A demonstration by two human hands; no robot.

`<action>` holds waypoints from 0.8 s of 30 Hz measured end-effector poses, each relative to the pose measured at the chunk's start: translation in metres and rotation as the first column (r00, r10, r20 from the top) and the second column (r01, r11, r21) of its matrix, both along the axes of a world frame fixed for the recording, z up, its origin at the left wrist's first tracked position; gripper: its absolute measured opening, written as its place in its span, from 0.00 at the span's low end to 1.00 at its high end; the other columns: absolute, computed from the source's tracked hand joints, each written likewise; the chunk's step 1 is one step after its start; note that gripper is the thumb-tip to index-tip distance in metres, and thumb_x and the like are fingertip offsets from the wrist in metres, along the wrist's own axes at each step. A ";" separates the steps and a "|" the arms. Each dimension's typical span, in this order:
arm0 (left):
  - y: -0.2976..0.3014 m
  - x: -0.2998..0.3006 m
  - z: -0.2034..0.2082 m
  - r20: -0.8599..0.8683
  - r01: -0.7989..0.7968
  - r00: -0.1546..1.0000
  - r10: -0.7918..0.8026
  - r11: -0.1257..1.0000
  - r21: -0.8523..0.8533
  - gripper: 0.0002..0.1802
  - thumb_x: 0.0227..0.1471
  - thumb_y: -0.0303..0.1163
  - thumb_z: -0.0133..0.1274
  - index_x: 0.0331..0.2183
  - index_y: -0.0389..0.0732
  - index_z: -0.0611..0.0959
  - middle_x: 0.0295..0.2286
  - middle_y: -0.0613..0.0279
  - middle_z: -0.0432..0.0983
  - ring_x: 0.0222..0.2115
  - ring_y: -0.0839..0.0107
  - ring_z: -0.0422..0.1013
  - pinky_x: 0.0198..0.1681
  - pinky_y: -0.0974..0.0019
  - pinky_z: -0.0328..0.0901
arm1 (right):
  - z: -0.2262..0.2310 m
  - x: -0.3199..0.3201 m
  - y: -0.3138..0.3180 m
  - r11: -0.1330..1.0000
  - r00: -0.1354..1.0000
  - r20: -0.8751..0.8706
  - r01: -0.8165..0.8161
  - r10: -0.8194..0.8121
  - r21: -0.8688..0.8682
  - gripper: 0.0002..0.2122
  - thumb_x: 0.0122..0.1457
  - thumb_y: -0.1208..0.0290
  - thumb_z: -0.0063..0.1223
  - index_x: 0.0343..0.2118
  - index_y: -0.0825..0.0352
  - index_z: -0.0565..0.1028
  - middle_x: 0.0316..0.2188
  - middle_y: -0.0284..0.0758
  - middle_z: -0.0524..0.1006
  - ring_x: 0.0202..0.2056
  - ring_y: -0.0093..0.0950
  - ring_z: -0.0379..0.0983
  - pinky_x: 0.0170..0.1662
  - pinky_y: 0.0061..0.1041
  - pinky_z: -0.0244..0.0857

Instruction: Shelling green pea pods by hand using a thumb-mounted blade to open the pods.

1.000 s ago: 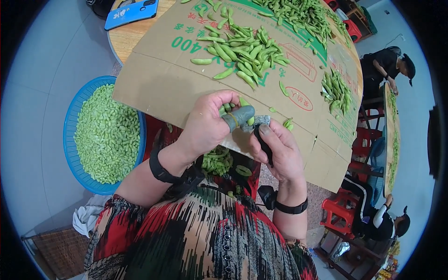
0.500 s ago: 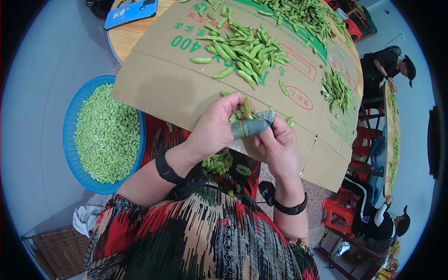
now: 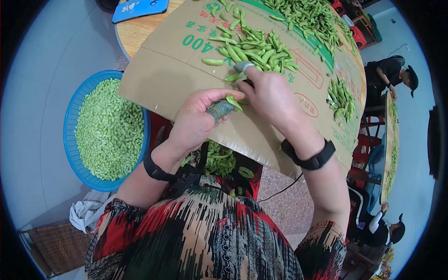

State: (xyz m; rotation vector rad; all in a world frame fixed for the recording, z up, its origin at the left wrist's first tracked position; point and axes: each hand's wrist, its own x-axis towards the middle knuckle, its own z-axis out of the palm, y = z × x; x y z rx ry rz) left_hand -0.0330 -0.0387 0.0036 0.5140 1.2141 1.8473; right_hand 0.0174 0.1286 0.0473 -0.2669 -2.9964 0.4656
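A slim, bright green bean pod [image 3: 234, 103] sits near the middle of the frame, pinched in the left hand [image 3: 193, 116] between the thumb and a forefinger wrapped in a grey-green sleeve [image 3: 221, 110] with a yellow band. Just above and right of it, the right hand [image 3: 273, 95] bends over the lower edge of a loose heap of green pods [image 3: 268, 52]; whether its fingertips grip one cannot be told. The step in hand looks like picking a pod from the heap; the next move calls for a light pinch that leaves neighbouring pods lying. Beneath spreads a flat brown cardboard sheet [image 3: 161, 86]. At the frame's left, a round blue plastic basket [image 3: 70, 135] holds pale green shelled beans [image 3: 109, 130]; a blue phone [image 3: 140, 10] lies at upper left.
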 end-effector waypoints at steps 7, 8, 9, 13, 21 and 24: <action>0.001 0.006 0.003 -0.191 0.108 0.973 -0.129 0.987 -0.118 0.13 0.49 0.19 0.44 0.36 0.37 0.79 0.26 0.69 0.71 0.27 0.82 0.65 0.31 0.76 0.62 | -0.003 0.015 0.001 0.990 0.996 0.068 -0.066 0.058 0.122 0.09 0.52 0.68 0.48 0.24 0.69 0.68 0.17 0.46 0.73 0.23 0.43 0.72 0.26 0.39 0.66; 0.000 0.006 0.002 -0.253 0.206 0.939 -0.234 0.970 -0.131 0.12 0.49 0.20 0.44 0.36 0.37 0.79 0.26 0.68 0.72 0.27 0.82 0.66 0.31 0.75 0.62 | -0.002 0.024 0.003 0.994 0.998 0.050 -0.027 0.022 0.101 0.09 0.52 0.68 0.48 0.24 0.69 0.68 0.18 0.46 0.73 0.23 0.44 0.71 0.26 0.39 0.66; -0.001 0.006 0.004 -0.263 0.257 0.919 -0.294 0.952 -0.167 0.13 0.46 0.18 0.47 0.36 0.37 0.79 0.27 0.69 0.72 0.27 0.81 0.66 0.31 0.76 0.62 | -0.001 0.033 0.004 0.997 0.999 0.034 0.011 -0.014 0.080 0.09 0.52 0.68 0.49 0.23 0.69 0.68 0.18 0.47 0.73 0.23 0.44 0.71 0.26 0.39 0.65; 0.003 0.011 0.004 -0.687 0.185 0.691 -0.226 0.973 -0.134 0.14 0.46 0.17 0.47 0.37 0.36 0.79 0.27 0.69 0.72 0.27 0.82 0.66 0.31 0.76 0.62 | -0.004 0.072 0.008 0.999 0.999 0.010 0.033 -0.033 0.012 0.08 0.52 0.69 0.51 0.26 0.70 0.70 0.16 0.46 0.72 0.20 0.38 0.72 0.25 0.35 0.65; 0.020 0.028 0.000 0.183 0.069 0.979 -0.087 0.992 0.101 0.12 0.48 0.22 0.53 0.38 0.36 0.77 0.30 0.68 0.74 0.30 0.83 0.68 0.30 0.79 0.63 | -0.002 0.095 -0.029 0.205 0.940 0.127 0.199 -0.317 -0.958 0.06 0.57 0.70 0.50 0.29 0.68 0.71 0.16 0.21 0.66 0.17 0.10 0.56 0.19 0.11 0.49; 0.022 0.027 -0.002 0.207 0.067 0.973 -0.102 0.983 0.168 0.08 0.48 0.20 0.51 0.35 0.36 0.77 0.30 0.66 0.74 0.31 0.81 0.69 0.35 0.77 0.65 | -0.004 0.100 -0.028 0.102 0.952 0.149 0.182 -0.268 -0.978 0.08 0.61 0.67 0.42 0.30 0.67 0.70 0.15 0.21 0.63 0.16 0.10 0.53 0.18 0.12 0.46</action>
